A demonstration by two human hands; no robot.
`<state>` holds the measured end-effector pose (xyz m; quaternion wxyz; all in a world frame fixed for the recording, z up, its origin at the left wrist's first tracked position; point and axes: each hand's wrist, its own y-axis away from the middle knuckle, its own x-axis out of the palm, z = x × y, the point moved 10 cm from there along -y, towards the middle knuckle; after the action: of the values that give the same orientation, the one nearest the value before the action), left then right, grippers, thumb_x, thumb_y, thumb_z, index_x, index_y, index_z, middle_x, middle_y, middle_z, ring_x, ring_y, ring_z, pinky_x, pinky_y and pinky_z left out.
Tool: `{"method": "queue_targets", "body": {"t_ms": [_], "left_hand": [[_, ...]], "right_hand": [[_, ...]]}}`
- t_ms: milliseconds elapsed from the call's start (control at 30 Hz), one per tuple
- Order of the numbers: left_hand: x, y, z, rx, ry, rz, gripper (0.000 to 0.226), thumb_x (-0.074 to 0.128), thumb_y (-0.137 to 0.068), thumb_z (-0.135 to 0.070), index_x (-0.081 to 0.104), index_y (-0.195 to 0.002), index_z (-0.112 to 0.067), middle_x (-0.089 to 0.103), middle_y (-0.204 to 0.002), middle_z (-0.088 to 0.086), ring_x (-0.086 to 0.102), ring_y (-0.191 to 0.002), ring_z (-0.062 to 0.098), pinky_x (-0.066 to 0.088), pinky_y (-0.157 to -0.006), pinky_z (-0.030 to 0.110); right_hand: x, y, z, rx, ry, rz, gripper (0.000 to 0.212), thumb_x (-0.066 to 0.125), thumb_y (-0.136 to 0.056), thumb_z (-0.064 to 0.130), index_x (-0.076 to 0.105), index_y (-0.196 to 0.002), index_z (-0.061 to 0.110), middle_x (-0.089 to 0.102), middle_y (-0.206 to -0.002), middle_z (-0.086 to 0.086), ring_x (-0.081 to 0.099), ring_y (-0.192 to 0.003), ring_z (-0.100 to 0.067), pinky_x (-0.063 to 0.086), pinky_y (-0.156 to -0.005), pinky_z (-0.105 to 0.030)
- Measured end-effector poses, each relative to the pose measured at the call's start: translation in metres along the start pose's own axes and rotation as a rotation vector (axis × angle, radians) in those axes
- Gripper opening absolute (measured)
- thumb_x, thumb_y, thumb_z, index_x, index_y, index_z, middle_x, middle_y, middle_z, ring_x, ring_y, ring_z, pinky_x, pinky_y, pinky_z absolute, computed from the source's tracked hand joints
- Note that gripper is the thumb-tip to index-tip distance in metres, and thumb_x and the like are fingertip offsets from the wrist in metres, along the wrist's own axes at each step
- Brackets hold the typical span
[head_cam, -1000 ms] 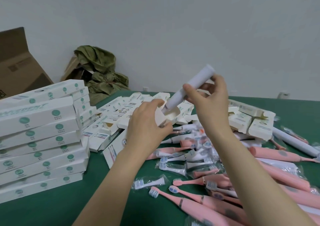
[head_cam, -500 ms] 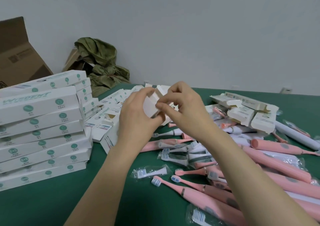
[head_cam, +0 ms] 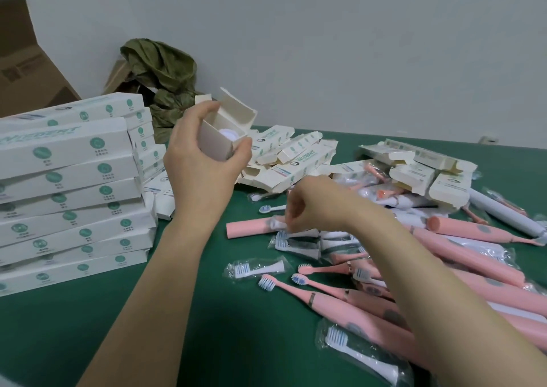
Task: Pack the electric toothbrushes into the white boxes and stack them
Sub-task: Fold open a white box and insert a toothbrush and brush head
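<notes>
My left hand (head_cam: pixel 201 161) grips an open white box (head_cam: pixel 220 138) upright above the table, flaps up, with the round end of a white toothbrush showing inside. My right hand (head_cam: pixel 313 206) is lower down, fingers curled and pinching a plastic-wrapped brush head (head_cam: pixel 278 223) from the heap of wrapped heads. Pink toothbrushes (head_cam: pixel 461 259) lie in a heap at the right. Filled white boxes (head_cam: pixel 68 185) are stacked at the left.
Flat and half-folded empty boxes (head_cam: pixel 296 155) are heaped behind my hands, more (head_cam: pixel 420 167) at the right. A white toothbrush (head_cam: pixel 503 212) lies far right. A cardboard carton (head_cam: pixel 23 69) and an olive cloth (head_cam: pixel 159 72) sit against the wall. Green table cover (head_cam: pixel 88 327) shows in front.
The white toothbrush went fully into the box. My left hand lifted the box upright, and my right hand left it and dropped to the heap of wrapped brush heads.
</notes>
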<state>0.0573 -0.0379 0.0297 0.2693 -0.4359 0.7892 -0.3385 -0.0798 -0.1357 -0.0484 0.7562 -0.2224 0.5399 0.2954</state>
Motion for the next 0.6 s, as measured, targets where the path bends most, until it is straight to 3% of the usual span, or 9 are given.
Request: {"method": "queue_targets", "body": {"t_ms": [100,200,267,333,433,533,600], "left_hand": [[0.003,0.002,0.004,-0.019,0.008,0.018,0.049,0.077,-0.073,-0.025,0.058,-0.118,-0.026,0.056,-0.114,-0.013,0.046,-0.101,-0.005,0.041,-0.091,0.018],[0.004,0.004,0.004,-0.008,0.008,0.028,0.049,0.077,-0.073,-0.025,0.057,-0.119,-0.026,0.054,-0.112,-0.016,0.045,-0.098,-0.014,0.039,-0.089,0.012],[0.004,0.004,0.005,-0.002,0.011,0.024,0.049,0.077,-0.073,-0.025,0.058,-0.118,-0.026,0.054,-0.112,-0.017,0.043,-0.099,-0.019,0.037,-0.088,0.009],[0.004,0.004,0.005,0.0,0.016,0.022,0.048,0.077,-0.073,-0.024,0.058,-0.118,-0.025,0.055,-0.112,-0.016,0.044,-0.098,-0.017,0.038,-0.087,0.009],[0.009,0.007,0.004,-0.006,0.024,0.049,0.049,0.077,-0.073,-0.023,0.058,-0.117,-0.027,0.054,-0.109,-0.017,0.046,-0.097,-0.01,0.041,-0.087,0.014],[0.021,0.011,-0.001,0.015,0.026,0.133,0.048,0.078,-0.071,-0.023,0.057,-0.114,-0.032,0.053,-0.104,-0.024,0.047,-0.097,-0.012,0.035,-0.084,0.005],[0.03,0.016,-0.008,0.06,-0.008,0.192,0.049,0.079,-0.07,-0.022,0.055,-0.111,-0.033,0.053,-0.102,-0.023,0.047,-0.094,-0.008,0.031,-0.081,0.0]], "right_hand": [[0.009,-0.005,0.004,0.014,0.099,-0.107,0.027,0.073,-0.078,0.036,0.063,-0.098,0.021,0.064,-0.099,0.003,0.059,-0.09,-0.018,0.047,-0.07,-0.031],[0.016,-0.009,0.004,-0.003,0.113,-0.101,0.019,0.07,-0.082,0.035,0.066,-0.095,0.021,0.067,-0.101,0.0,0.061,-0.091,-0.02,0.05,-0.076,-0.032],[0.0,-0.008,0.0,-0.011,-0.087,-0.174,0.017,0.069,-0.084,0.036,0.062,-0.079,0.02,0.067,-0.089,0.003,0.061,-0.084,-0.015,0.049,-0.074,-0.026],[-0.023,-0.004,-0.006,-0.006,-0.321,-0.285,0.024,0.066,-0.087,0.035,0.055,-0.07,0.021,0.063,-0.072,0.01,0.058,-0.069,-0.005,0.042,-0.061,-0.013],[-0.043,0.007,-0.009,-0.007,-0.716,-0.281,0.023,0.053,-0.096,0.031,0.054,-0.082,0.013,0.068,-0.07,0.006,0.062,-0.061,-0.002,0.047,-0.059,-0.016],[-0.062,0.02,0.002,-0.102,-1.227,-0.224,0.022,0.045,-0.1,0.028,0.058,-0.098,0.01,0.056,-0.067,-0.002,0.063,-0.058,-0.012,0.054,-0.054,-0.026],[-0.079,0.028,0.02,-0.229,-1.385,-0.166,0.019,0.046,-0.098,0.023,0.063,-0.094,0.016,0.048,-0.064,0.002,0.05,-0.05,-0.011,0.043,-0.042,-0.021]]}}
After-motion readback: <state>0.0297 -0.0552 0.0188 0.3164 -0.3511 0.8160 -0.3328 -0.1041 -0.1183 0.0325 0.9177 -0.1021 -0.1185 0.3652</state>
